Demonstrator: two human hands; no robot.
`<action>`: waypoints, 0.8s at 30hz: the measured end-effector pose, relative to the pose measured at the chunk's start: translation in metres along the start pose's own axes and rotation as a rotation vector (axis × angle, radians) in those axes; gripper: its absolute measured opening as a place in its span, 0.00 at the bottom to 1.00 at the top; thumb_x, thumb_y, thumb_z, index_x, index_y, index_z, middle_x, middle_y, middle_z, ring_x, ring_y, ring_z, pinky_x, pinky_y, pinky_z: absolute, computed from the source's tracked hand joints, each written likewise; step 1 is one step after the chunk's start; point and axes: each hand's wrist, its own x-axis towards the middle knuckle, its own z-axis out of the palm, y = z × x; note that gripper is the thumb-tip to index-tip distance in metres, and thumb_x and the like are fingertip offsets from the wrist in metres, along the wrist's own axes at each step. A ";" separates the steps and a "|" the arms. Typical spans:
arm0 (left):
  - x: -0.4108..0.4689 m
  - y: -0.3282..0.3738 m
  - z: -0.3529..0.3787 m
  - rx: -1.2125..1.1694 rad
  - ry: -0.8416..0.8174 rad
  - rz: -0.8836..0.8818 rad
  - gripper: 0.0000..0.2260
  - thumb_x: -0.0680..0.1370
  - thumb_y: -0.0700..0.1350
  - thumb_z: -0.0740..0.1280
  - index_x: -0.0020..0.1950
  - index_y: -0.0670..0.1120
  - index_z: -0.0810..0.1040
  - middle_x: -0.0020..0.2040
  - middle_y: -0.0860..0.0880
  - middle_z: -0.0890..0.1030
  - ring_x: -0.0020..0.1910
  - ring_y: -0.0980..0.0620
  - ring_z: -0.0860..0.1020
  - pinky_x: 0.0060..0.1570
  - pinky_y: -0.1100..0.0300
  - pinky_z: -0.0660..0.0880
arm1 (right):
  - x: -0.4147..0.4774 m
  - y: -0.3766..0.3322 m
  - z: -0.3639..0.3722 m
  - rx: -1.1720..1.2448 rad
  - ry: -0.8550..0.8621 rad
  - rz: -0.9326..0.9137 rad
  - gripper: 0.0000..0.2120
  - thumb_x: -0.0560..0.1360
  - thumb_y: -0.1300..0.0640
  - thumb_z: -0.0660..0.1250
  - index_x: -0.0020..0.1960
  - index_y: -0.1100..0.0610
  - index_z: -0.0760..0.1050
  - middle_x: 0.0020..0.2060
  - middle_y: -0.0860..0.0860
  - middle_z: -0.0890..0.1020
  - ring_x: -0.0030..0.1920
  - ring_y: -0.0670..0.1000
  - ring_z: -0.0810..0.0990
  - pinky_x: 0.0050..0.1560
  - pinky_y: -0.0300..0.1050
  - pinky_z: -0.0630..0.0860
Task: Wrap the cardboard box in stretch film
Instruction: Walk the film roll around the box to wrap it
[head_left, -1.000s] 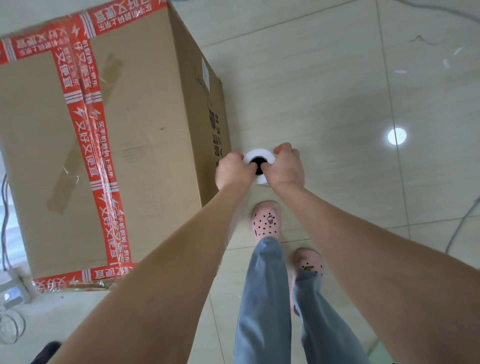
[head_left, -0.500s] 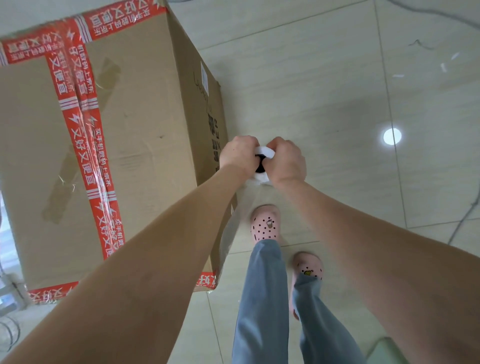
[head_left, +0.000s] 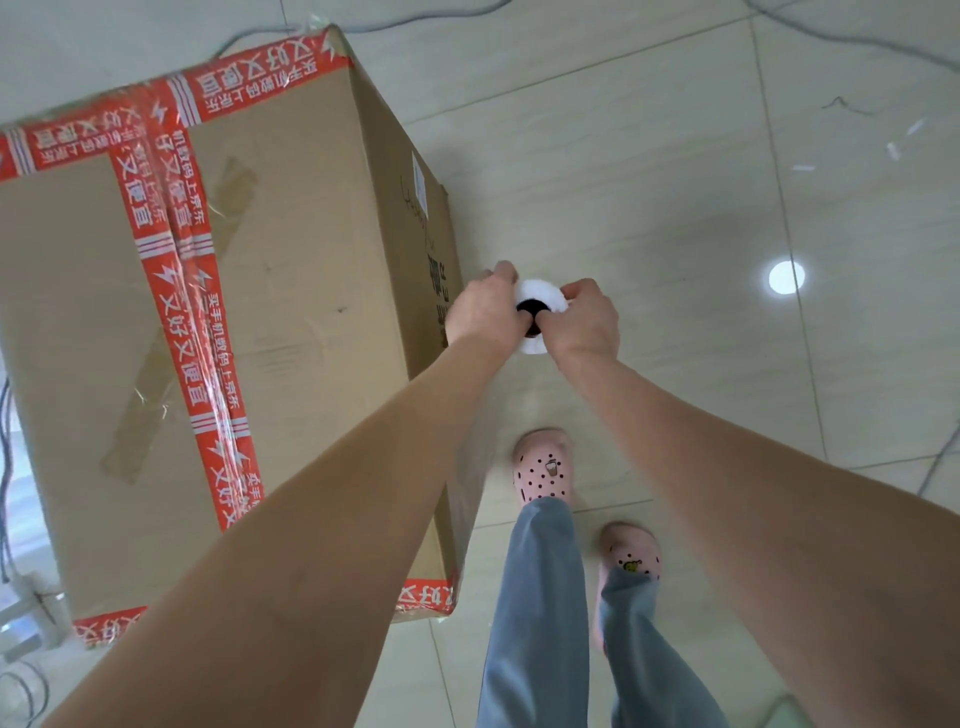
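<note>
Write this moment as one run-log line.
phase: wrapping | left grip: holds stretch film roll | right grip: holds same roll | roll: upright, beside cardboard box | box: red-taped

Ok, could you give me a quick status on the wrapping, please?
Left hand and right hand both gripping the film roll, upright. Roll close beside the cardboard box, film stretched to its near corner. Nothing seen in the way.
</note>
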 end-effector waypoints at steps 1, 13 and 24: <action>0.005 0.003 -0.003 0.064 0.000 0.067 0.15 0.76 0.41 0.63 0.63 0.45 0.72 0.53 0.46 0.78 0.49 0.44 0.78 0.39 0.56 0.73 | 0.002 -0.001 -0.001 -0.007 0.005 -0.001 0.13 0.72 0.59 0.65 0.56 0.55 0.71 0.55 0.53 0.77 0.49 0.55 0.78 0.44 0.45 0.72; 0.035 0.007 -0.019 -0.382 0.069 -0.206 0.05 0.73 0.44 0.65 0.45 0.44 0.72 0.37 0.50 0.75 0.34 0.51 0.73 0.30 0.61 0.69 | 0.027 -0.050 -0.020 -0.199 0.053 -0.376 0.17 0.73 0.65 0.59 0.60 0.55 0.73 0.58 0.52 0.75 0.54 0.54 0.76 0.48 0.43 0.70; 0.048 0.007 -0.040 -0.357 -0.055 -0.239 0.11 0.75 0.46 0.66 0.54 0.42 0.73 0.46 0.46 0.77 0.42 0.47 0.76 0.36 0.58 0.73 | 0.038 -0.064 -0.013 0.001 0.005 0.010 0.13 0.74 0.59 0.65 0.58 0.57 0.72 0.54 0.54 0.79 0.51 0.55 0.78 0.46 0.42 0.71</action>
